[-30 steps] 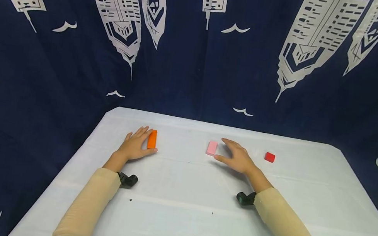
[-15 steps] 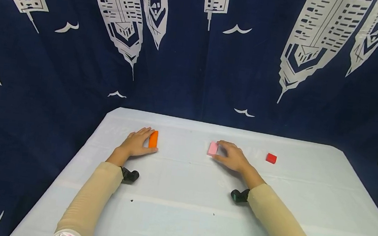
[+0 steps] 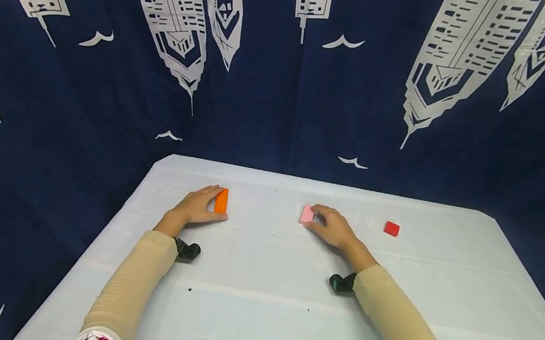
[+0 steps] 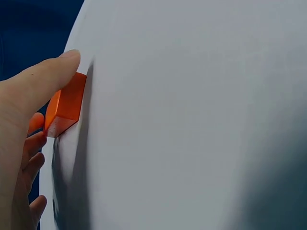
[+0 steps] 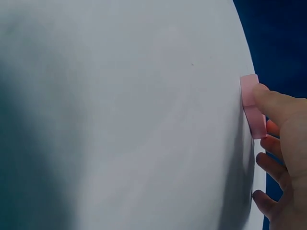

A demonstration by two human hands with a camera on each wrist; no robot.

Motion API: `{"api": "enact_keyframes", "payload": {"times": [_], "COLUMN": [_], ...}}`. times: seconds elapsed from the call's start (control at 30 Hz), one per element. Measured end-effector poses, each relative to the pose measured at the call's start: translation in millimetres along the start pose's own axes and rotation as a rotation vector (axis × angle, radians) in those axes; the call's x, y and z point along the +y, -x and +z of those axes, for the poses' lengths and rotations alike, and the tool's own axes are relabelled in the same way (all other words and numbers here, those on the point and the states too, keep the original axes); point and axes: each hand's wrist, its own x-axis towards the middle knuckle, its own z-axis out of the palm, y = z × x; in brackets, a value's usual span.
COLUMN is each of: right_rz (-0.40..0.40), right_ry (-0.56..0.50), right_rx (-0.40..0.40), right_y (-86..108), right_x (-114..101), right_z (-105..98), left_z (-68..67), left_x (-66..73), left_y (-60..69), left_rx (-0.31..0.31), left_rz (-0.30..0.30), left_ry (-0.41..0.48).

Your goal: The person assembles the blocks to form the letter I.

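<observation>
On the table (image 3: 255, 325), toward its far edge, were the following. Orange block (image 3: 222, 201): at left, pinched between thumb and fingers of the left hand (image 3: 192, 207). Pink block (image 3: 305, 215): right of the middle, well apart from the orange, gripped likewise by the right hand (image 3: 335, 229). Red block (image 3: 391, 229): farther right, untouched. Sleeves (image 3: 130, 283): both were beige. Backdrop (image 3: 268, 119): dark blue cloth, which bore white buildings and birds.

Right hand (image 3: 336, 229) moved in; pinches pink block (image 3: 306, 215)
</observation>
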Motion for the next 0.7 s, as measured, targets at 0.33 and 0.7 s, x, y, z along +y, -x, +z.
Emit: {"api": "enact_keyframes", "payload": {"times": [0.33, 0.7], "right_rz": [0.022, 0.071], "right_ry": [-0.093, -0.134], "right_rx": [0.05, 0.09], "right_y": [0.6, 1.4], "right_x": [-0.3, 1.0], "right_z": [5.4, 8.7], "left_z": [0.0, 1.0], "left_x": [-0.5, 1.4], "left_y": [-0.4, -5.2], "left_rx": [0.026, 0.007], "left_rz": [0.021, -0.039], "left_ry": [0.061, 0.138]}}
